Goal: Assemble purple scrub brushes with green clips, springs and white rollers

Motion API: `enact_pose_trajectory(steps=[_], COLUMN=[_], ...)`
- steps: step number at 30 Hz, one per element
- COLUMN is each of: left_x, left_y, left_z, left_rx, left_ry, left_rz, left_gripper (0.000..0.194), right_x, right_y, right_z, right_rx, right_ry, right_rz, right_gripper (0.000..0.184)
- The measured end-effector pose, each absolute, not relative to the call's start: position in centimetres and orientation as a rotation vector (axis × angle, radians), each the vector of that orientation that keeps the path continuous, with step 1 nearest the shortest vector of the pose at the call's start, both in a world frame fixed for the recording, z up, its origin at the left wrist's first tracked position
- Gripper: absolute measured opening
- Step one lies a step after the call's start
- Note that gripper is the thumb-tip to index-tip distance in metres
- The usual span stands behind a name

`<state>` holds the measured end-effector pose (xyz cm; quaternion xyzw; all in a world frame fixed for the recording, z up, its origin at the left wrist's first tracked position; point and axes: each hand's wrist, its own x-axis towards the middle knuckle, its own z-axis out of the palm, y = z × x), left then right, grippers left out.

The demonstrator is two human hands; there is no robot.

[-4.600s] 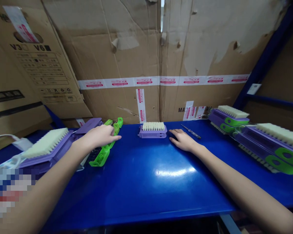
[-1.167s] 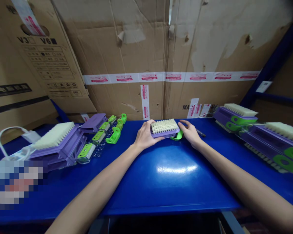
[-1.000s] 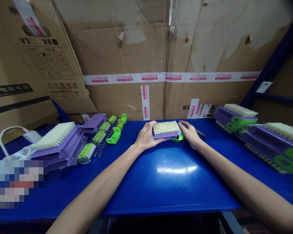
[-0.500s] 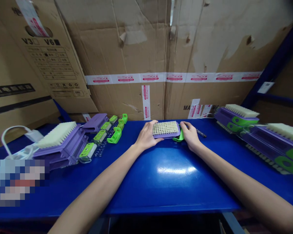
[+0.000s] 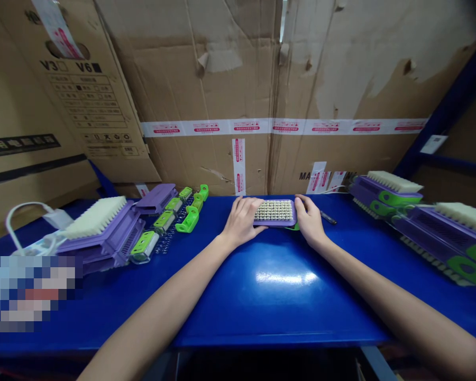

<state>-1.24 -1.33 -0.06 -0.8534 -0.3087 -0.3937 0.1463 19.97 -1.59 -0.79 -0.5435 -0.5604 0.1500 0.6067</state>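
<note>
A purple brush (image 5: 275,212) with tufts of cream bristles facing up is held just above the blue table, near its back edge. My left hand (image 5: 243,218) is wrapped round the brush's left end, fingers over the bristles and thumb along the front edge. At the other end, my right hand (image 5: 308,219) is closed with its fingers against the brush. A sliver of a green plastic part (image 5: 293,227) shows under the brush's right corner by my right hand; most of it is hidden.
Purple brush bodies (image 5: 121,233), green clips (image 5: 188,219), green-topped blocks (image 5: 143,244) and springs (image 5: 164,241) lie left. Finished-looking purple-and-green brushes (image 5: 440,233) stack at right. A dark pen-like object (image 5: 328,217) lies beside my right hand. Cardboard (image 5: 206,159) stands behind.
My left hand has moved further over the bristles. The brush has shifted slightly right against my right hand, and the green part has gone mostly out of sight beneath it.
</note>
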Motion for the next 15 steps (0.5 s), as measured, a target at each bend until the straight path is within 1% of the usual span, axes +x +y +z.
enact_pose_trajectory(steps=[3, 9, 15], left_x=[-1.2, -1.0, -0.1], left_y=[-1.4, -1.5, -2.7], left_z=[0.0, 0.0, 0.2], left_rx=[-2.462, -2.423, -2.258], left_ry=[-0.849, -0.767, -0.902], left_rz=[-1.119, -1.018, -0.861], left_gripper=[0.065, 0.061, 0.057], right_x=[19.8, 20.0, 19.3], right_y=[-1.7, -1.4, -2.4], right_z=[-0.8, -1.2, -0.3], right_rx=[-1.28, -1.308, -1.249], right_ry=[-1.291, -1.294, -1.355], right_rz=[0.333, 0.419, 0.289], right_gripper=[0.047, 0.047, 0.047])
